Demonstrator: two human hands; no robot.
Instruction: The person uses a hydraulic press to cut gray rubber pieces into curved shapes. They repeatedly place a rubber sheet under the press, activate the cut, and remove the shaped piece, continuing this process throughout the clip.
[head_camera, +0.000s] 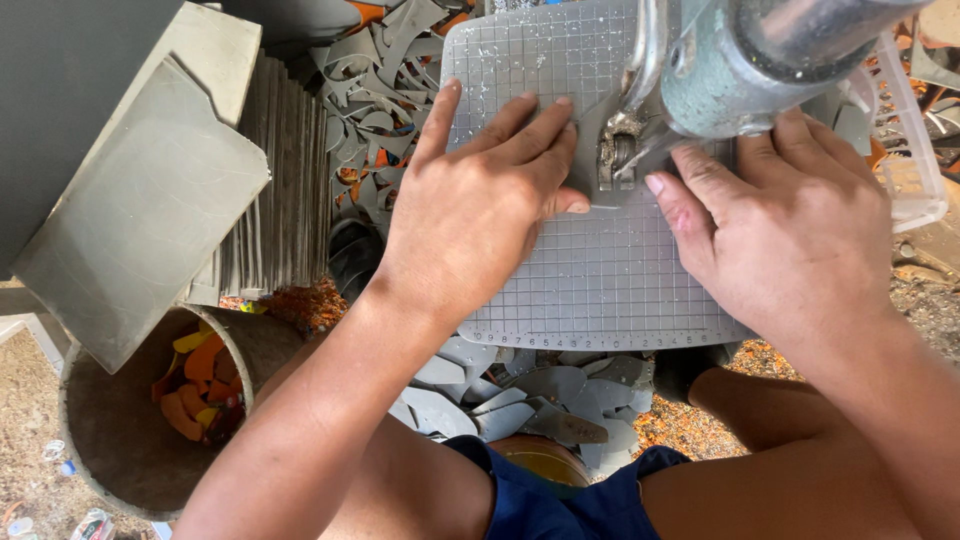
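- nearest to the person, dark blue shorts covered the lap, with bare knees spread either side.
- between the knees lay a heap of flat grey cut-out pieces, smooth, with rounded, sole-like outlines, overlapping one another.
- orange crumbs of offcut littered the ground around that heap.
- to the left stood a round, rough-walled bucket, holding curled orange and yellow scraps.
- above the heap sat a grey cutting mat, ruled with a fine white grid, rounded at the corners and scored with many cut marks.
- the left hand lay flat on the mat, fingers spread and pressing down, gripping nothing; its fingertips rested on a thin grey sheet piece beside the machine's foot.
- the right hand pressed flat too, palm down, thumb toward the foot, closed on nothing; the machine head hid its fingertips.
- a small worn metal foot stood on the sheet piece between the two hands.
- over it hung the machine head, a chipped pale green casting with a shiny steel cylinder.
- left of the mat leaned a stack of thin grey sheets, edges ribbed like pages, with one notched grey board lying across it.
- farthest off, tangled grey skeleton scrap was piled behind the mat.
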